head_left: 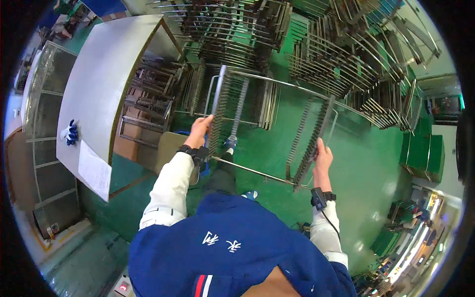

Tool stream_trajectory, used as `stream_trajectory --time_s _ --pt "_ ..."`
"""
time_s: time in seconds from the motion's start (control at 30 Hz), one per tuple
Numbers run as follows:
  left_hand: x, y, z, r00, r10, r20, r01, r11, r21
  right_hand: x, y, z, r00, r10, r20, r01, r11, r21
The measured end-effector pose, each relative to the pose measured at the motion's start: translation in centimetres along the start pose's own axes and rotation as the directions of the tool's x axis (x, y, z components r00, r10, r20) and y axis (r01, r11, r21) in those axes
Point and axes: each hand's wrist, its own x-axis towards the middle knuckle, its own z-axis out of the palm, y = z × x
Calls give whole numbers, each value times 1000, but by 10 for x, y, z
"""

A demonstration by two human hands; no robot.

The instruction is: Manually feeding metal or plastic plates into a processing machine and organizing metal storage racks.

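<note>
In front of my body I hold up a rectangular metal rack [320, 136] with toothed sides and thin rails between them. My left hand [200, 131] is closed on its left side, near a wire handle. On the opposite side my right hand [323, 157] grips the rack's edge. Each wrist wears a black strap with a small device. The rack is off the floor and slightly tilted, and the green floor shows through its open middle.
A white-topped table [111, 59] stands at left, bearing a blue and white glove [70, 132] and a paper sheet [95, 168]. Metal racks [230, 29] are piled ahead, and more racks [341, 62] stand at far right. Beside my left forearm is a stool [170, 152]. Green boxes [423, 156] sit at right.
</note>
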Motion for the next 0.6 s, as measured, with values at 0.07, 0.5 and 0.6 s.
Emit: stream_trajectory --time_s 0.07,0.5,0.6 --pt "13 25 -20 999 5 -43 -4 1000 14 8 -16 52 998 16 68 -16 1000 1" --pt "86 2 -50 946 -129 -297 144 989 27 33 -120 208 888 -377 264 443 854 -272" --pt "79 -29 -20 953 -267 -146 278 959 59 23 -146 231 834 -439 333 540 775 -329"
